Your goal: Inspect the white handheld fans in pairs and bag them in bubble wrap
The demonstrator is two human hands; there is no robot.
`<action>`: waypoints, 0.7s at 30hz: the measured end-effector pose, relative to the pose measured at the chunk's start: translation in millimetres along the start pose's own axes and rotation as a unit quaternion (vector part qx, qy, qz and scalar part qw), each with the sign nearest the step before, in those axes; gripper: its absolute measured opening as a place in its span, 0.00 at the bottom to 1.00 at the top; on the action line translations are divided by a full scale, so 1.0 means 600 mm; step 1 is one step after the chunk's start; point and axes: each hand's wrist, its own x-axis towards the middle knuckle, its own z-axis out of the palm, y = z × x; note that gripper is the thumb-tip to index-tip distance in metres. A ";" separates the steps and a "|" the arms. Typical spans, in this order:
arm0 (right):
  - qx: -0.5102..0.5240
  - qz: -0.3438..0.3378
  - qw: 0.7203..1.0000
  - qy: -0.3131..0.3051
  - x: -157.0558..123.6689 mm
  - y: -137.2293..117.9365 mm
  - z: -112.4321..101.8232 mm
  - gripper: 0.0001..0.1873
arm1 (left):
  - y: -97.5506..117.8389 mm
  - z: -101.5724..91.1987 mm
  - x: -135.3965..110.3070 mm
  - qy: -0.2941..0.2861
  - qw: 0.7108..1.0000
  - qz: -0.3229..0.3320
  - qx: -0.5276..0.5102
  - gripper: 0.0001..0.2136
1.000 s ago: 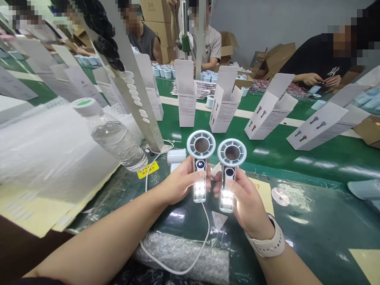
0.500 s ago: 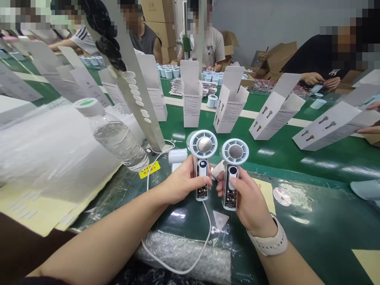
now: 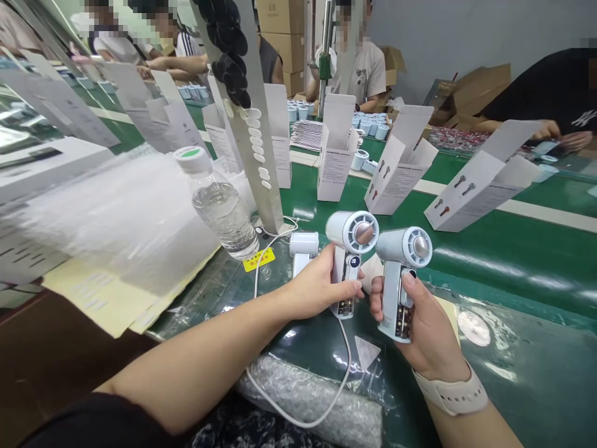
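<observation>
My left hand is wrapped round the handle of a white hand-held fan with a small lit screen; a white cable hangs from its base. My right hand grips a second white fan, thumb on its front button. Both fan heads are turned toward the right, side by side, just above the green table. A third fan lies behind my left hand. My right wrist wears a white watch band.
A water bottle stands at left beside a slanted white strip of round stickers. Open white boxes stand in a row on the green belt. Bubble wrap lies near me. Other people work at the far side.
The lights in both fan handles went out. Both fans turned from facing me to facing right, and my view swung left so hands and fans sit further right.
</observation>
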 end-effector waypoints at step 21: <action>-0.196 -0.131 0.970 0.055 0.042 0.039 -0.029 0.24 | -0.015 -0.035 0.041 0.260 0.908 -0.014 0.329 0.24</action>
